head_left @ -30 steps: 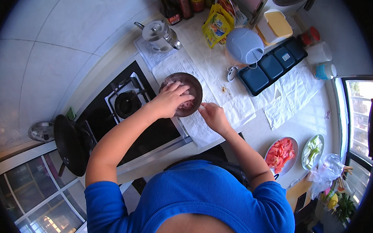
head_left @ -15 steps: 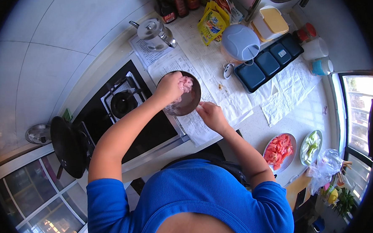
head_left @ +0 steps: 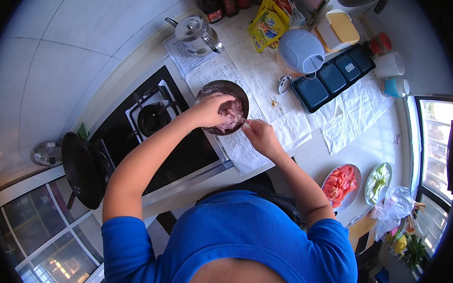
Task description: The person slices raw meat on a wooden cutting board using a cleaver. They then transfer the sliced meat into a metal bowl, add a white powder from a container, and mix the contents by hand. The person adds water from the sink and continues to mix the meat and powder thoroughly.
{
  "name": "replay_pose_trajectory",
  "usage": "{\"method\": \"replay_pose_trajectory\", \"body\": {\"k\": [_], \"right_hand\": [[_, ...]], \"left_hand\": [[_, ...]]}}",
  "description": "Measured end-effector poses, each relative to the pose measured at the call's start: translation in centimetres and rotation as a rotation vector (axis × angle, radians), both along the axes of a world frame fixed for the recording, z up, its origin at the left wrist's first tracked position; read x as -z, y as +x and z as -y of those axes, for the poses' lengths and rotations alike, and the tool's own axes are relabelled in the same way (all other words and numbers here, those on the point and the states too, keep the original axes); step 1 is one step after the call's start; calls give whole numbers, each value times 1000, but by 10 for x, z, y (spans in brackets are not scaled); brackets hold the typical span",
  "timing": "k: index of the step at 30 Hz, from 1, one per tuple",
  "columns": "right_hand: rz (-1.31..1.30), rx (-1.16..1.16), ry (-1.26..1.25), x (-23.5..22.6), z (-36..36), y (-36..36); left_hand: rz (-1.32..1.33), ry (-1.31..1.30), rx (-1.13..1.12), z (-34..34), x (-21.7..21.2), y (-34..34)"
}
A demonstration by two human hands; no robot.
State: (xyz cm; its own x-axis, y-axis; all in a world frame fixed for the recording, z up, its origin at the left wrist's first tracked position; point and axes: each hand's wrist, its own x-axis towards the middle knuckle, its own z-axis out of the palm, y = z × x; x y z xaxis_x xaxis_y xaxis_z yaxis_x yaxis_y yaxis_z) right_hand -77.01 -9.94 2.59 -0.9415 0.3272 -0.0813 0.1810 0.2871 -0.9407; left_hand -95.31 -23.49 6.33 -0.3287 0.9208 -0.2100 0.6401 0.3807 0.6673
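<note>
A dark round metal bowl is above the papers beside the stove. Inside it lies pale pink sliced raw meat. My left hand reaches over the bowl's left side, its fingers curled down into the meat and partly hidden by it. At the lower right edge, my right hand is closed on the bowl, thumb at the rim. Whether it grips the rim itself or a short handle, I cannot make out.
A black gas stove lies left, with a wok beyond it. Behind stand a steel kettle and sauce bottles. A dark compartment box is at the back right. Plates of cut tomato and green-white slices sit right.
The meat has shifted from the bowl's upper part to its lower right, and my left fingers have gone down into it. My right hand keeps its hold at the edge.
</note>
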Motion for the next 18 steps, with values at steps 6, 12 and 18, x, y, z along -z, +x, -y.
{"method": "replay_pose_trajectory", "body": {"k": [6, 12, 18], "right_hand": [[5, -35, 44, 6, -3, 1], [-24, 6, -18, 3, -1, 0], [-5, -7, 1, 6, -2, 0]], "left_hand": [[-165, -247, -129, -15, 23, 34], [-398, -289, -271, -16, 15, 26], [3, -116, -143, 4, -35, 5]]}}
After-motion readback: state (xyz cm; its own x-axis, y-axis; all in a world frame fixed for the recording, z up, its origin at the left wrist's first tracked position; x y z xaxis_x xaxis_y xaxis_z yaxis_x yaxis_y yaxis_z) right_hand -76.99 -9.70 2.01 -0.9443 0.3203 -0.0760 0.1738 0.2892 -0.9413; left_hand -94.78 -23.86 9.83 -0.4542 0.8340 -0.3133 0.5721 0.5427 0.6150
